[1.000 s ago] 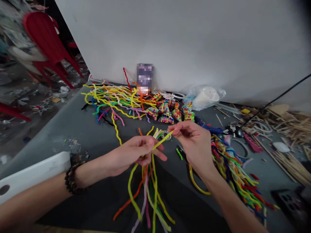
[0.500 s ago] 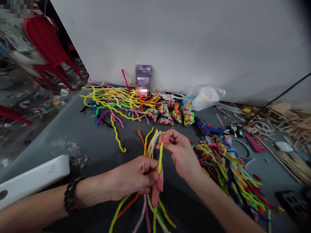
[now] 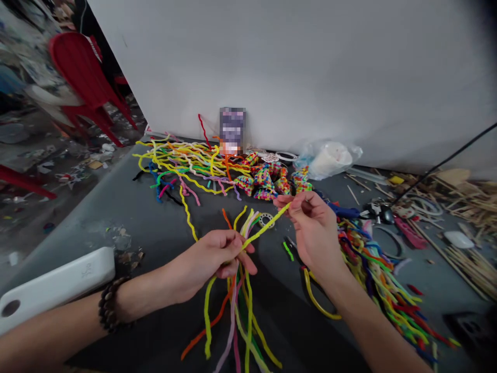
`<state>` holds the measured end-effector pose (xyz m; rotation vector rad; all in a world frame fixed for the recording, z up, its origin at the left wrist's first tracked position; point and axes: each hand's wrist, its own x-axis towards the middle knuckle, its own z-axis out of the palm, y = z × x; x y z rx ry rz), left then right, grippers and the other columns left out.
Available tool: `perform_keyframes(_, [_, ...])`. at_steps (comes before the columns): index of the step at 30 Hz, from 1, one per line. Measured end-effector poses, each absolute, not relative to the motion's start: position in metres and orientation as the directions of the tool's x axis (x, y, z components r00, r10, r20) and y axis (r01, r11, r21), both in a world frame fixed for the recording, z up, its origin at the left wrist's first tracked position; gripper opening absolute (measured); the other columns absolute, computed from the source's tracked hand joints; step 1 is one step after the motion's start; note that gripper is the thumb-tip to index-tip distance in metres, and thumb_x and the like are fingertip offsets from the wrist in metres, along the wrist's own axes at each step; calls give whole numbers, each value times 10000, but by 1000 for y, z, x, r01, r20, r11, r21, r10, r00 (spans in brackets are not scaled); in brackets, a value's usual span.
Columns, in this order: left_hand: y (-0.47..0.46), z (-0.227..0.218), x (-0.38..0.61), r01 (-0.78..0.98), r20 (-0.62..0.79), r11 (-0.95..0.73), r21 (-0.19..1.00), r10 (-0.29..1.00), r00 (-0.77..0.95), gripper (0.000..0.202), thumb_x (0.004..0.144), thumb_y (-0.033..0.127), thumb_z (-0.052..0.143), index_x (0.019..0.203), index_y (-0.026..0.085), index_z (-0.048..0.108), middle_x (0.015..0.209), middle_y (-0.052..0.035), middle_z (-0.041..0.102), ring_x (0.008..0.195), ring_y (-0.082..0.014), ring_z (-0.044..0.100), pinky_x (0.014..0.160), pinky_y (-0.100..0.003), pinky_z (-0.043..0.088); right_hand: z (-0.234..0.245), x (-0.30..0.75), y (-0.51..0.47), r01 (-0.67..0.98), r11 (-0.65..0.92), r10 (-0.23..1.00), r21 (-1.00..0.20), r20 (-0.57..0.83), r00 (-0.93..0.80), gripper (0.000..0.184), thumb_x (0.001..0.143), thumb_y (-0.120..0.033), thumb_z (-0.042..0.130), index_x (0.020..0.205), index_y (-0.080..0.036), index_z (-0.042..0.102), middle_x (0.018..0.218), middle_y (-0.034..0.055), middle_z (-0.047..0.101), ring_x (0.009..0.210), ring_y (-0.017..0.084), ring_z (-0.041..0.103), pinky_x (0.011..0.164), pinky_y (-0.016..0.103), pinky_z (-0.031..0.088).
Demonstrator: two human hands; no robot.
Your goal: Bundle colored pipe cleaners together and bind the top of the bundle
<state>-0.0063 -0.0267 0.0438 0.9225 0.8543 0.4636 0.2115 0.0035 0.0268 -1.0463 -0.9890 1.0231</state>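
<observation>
Loose pipe cleaners (image 3: 182,158) and speckled shapes (image 3: 265,181) lined the back of a table (image 3: 163,223), near a plastic bag (image 3: 330,159), while a mixed heap (image 3: 382,280) lay at right, partly hidden by the right forearm (image 3: 368,316). The left forearm (image 3: 155,292) crossed before a white slab (image 3: 73,277). A yellow pipe cleaner (image 3: 267,227) ran straight between the left hand (image 3: 229,254), closed around it and a multicolored bundle (image 3: 232,321) whose ends fanned out above and below, and the right hand (image 3: 306,212), pinching it between thumb and fingertips.
</observation>
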Motion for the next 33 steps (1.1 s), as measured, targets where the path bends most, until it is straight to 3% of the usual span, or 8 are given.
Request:
perform_keyframes(4, [-28,28,-2,63,-431,516,855,636,639,448,904,594,676,847,166,555,636,-23,671,460,-49,325,488,-239,163,33,212,-1,-277,121,983,-953,75,170,220,791,-260,794,772,-241,576,773,-20,718,758,183,717,772,344,566])
perform_keyframes(9, [-60,20,10,79,-415,507,858,595,688,549,863,720,667,808,197,506,577,17,605,504,-96,535,517,-233,269,28,198,-11,-346,-7,993,-938,-47,108,215,695,-173,756,718,-230,550,701,-40,638,632,140,638,673,308,544])
perform_keyframes(11, [-71,23,14,53,-437,561,826,578,689,558,869,734,649,834,191,525,579,26,588,505,-93,519,521,-234,262,25,196,-9,-353,-24,991,-935,-68,115,217,672,-173,756,703,-228,548,681,-39,621,628,143,625,645,302,529])
perform_keyframes(17, [-69,27,15,-76,-451,583,809,699,554,455,931,610,650,964,163,568,723,-18,671,546,-77,392,545,-243,238,32,227,12,-316,188,949,-930,90,301,208,657,-170,755,694,-229,559,702,-40,610,687,128,619,694,288,536])
perform_keyframes(20, [-67,24,13,-36,-433,585,810,640,635,458,921,626,653,886,185,532,641,10,626,518,-73,388,535,-242,229,36,238,16,-286,210,938,-935,110,330,208,651,-155,749,686,-230,559,695,-37,595,691,129,604,680,282,528])
perform_keyframes(24, [-76,22,13,91,-438,615,783,441,783,511,872,689,672,827,210,500,554,48,556,471,-80,456,501,-224,237,34,226,7,-362,91,963,-928,-10,268,207,618,-129,741,672,-220,563,701,-30,613,656,122,593,645,274,505])
perform_keyframes(26, [-82,23,14,133,-448,632,763,369,814,520,880,714,636,851,208,523,540,50,549,442,-80,414,476,-222,247,34,218,3,-392,50,969,-919,-49,240,206,623,-128,745,682,-221,571,715,-27,629,651,124,595,634,274,500])
perform_keyframes(33, [-90,22,17,33,-458,582,813,603,653,477,957,637,581,1020,164,559,696,18,614,578,-87,451,577,-221,344,40,246,18,-316,322,890,-892,171,423,230,698,-148,779,719,-238,569,739,-38,611,725,122,616,708,266,544])
